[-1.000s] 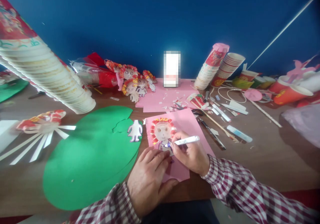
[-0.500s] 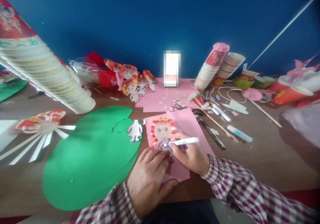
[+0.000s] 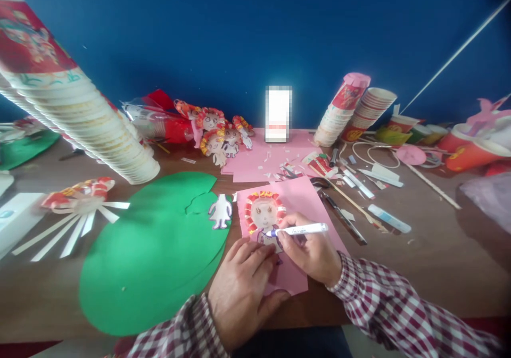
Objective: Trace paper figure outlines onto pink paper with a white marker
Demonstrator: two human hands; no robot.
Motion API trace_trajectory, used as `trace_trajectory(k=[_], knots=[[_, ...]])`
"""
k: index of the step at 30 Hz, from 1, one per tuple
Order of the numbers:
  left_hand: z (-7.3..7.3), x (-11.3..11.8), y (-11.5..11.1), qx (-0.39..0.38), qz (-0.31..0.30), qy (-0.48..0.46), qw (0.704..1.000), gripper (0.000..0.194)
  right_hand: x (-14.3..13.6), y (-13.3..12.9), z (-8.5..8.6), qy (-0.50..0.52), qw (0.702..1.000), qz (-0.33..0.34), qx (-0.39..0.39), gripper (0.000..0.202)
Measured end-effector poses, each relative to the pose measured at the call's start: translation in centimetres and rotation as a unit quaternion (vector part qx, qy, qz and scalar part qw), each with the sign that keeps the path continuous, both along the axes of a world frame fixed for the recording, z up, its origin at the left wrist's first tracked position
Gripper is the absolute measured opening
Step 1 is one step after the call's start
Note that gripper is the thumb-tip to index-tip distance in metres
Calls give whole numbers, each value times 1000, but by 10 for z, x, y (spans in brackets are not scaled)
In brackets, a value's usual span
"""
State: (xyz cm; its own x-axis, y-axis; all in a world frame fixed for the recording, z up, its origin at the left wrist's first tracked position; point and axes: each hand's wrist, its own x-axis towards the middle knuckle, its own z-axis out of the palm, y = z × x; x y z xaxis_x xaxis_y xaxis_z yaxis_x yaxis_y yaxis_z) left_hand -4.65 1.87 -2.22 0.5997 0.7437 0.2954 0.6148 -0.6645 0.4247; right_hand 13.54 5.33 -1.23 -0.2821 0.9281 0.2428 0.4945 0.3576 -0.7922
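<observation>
A white acrylic marker [image 3: 305,229] with a purple tip is pinched in my right hand [image 3: 313,254]. Its tip meets the body of a paper doll [image 3: 264,217], whose drawn face is ringed by red and yellow curls. Under the doll lies a pink sheet [image 3: 295,281]. My left hand [image 3: 243,289] lies flat with fingers stretched out, its fingertips over the lower part of the doll, which they partly hide. A small white paper figure cutout [image 3: 220,211] with a purple outline rests on the large green paper leaf [image 3: 151,262] to the left.
A tall leaning stack of paper cups [image 3: 83,102] stands at left, near a curled paper piece with white strips [image 3: 88,204]. Finished paper dolls [image 3: 213,129] lean at the back. Scissors, pens and a glue tube [image 3: 389,218] lie at right, before more cup stacks [image 3: 343,108].
The whole view has shifted slightly, so things sit a little further right and lower. The marker tip has moved slightly over the doll's body; both hands keep nearly the same pose.
</observation>
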Motion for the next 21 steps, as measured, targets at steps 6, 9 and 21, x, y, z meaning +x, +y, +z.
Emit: trace_trajectory(k=[6,9,21], knots=[[2,0,1,-11,-2,-2,1000,44,0,-1,2,-4,1000,-1,8,3],[3,0,2,-13,-4,2,1000,44,0,-1,3,-9,1000,-5,16,3],[3,0,1,5,-2,5,1000,42,0,0,0,-18,1000,-11,2,6]])
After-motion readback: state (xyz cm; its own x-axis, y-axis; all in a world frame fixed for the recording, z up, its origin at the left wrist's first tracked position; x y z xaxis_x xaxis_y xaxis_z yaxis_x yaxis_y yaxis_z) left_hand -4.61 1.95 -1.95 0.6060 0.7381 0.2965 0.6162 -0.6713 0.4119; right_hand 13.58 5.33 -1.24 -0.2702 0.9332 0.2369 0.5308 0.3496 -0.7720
